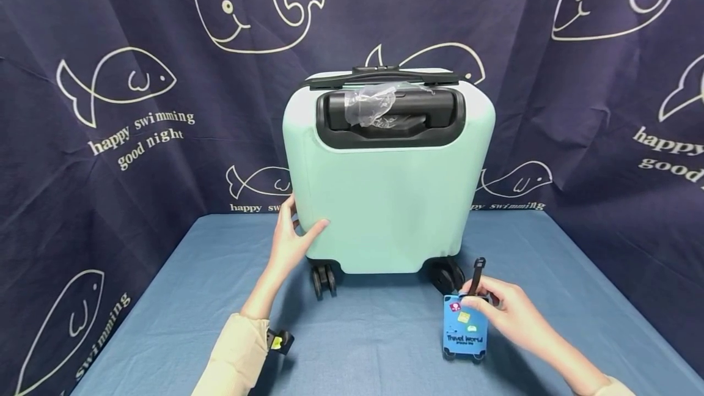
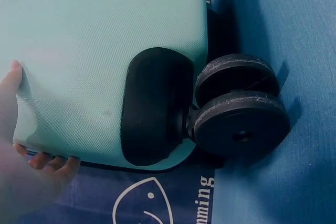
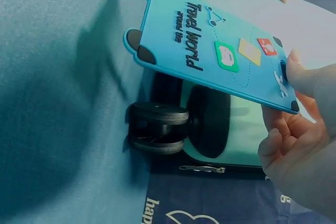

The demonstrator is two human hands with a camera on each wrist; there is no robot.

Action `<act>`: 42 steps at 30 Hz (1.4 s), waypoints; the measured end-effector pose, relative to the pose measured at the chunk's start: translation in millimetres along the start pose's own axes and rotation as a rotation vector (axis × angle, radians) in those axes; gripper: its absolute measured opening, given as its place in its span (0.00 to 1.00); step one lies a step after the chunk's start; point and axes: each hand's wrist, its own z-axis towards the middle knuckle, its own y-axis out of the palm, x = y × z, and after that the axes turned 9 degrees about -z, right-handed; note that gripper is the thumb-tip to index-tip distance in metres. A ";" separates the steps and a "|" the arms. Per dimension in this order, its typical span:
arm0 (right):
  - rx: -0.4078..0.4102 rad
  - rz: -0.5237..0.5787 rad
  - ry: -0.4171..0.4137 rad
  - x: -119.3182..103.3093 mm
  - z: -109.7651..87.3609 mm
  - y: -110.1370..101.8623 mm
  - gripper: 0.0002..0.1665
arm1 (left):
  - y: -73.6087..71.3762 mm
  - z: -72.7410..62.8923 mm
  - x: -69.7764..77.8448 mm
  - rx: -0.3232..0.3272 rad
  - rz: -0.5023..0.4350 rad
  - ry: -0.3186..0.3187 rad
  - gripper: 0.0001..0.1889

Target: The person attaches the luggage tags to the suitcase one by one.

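Along the left, the surface [image 1: 181, 322] ends at a dark printed cloth [image 1: 33, 200], with a broad strip between that edge and the suitcase [image 1: 385, 200]. At the suitcase's lower left side, the left hand [image 1: 287, 243] grips the body, thumb on the front panel and fingers bent around the side, near the left caster [image 1: 317, 281]. In the middle, the suitcase stands upright near the surface's back edge, so room behind looks scant, while ample room lies in front, between the arms. On its top, the carry handle [image 1: 330, 82] bears no tag, and clear plastic [image 1: 365, 109] still covers part of the telescopic handle [image 1: 431, 107]. Right of center, the right hand [image 1: 508, 309] pinches the blue luggage tag [image 1: 464, 329] by its upper end, seemingly clear of the surface; its black strap [image 1: 476, 277] sticks up, joined to nothing visible. So the work looks early: tag in hand, suitcase steadied, strap not fastened. The right caster [image 1: 441, 277] sits close by the tag; farther right, there is sideways room before the cloth.
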 end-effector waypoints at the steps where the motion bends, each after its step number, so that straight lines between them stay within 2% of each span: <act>1: 0.009 -0.004 -0.005 -0.2 0.4 -0.7 0.10 | 0.0 -0.2 0.5 0.000 0.000 0.000 0.41; 10: 0.070 -0.043 -0.020 -4.9 3.1 -8.3 0.12 | 0.9 -0.1 1.0 0.010 0.010 0.001 0.41; 17: 0.102 -0.036 -0.016 -8.5 5.5 -14.1 0.14 | -0.4 8.1 -27.8 0.021 0.011 0.014 0.43; 20: 0.108 -0.034 -0.018 -10.8 6.6 -17.5 0.14 | -1.2 8.3 -32.1 0.022 0.007 0.031 0.43; 27: 0.124 -0.031 0.008 -19.7 10.0 -28.4 0.14 | -1.6 6.2 -33.1 0.016 0.014 0.066 0.43; 36: 0.162 -0.030 -0.034 -25.9 15.2 -33.7 0.17 | -3.7 1.8 -33.4 0.022 0.024 0.033 0.44; 42: 0.202 -0.030 -0.069 -29.4 20.7 -40.8 0.18 | -1.4 4.0 -31.8 0.013 0.020 0.046 0.44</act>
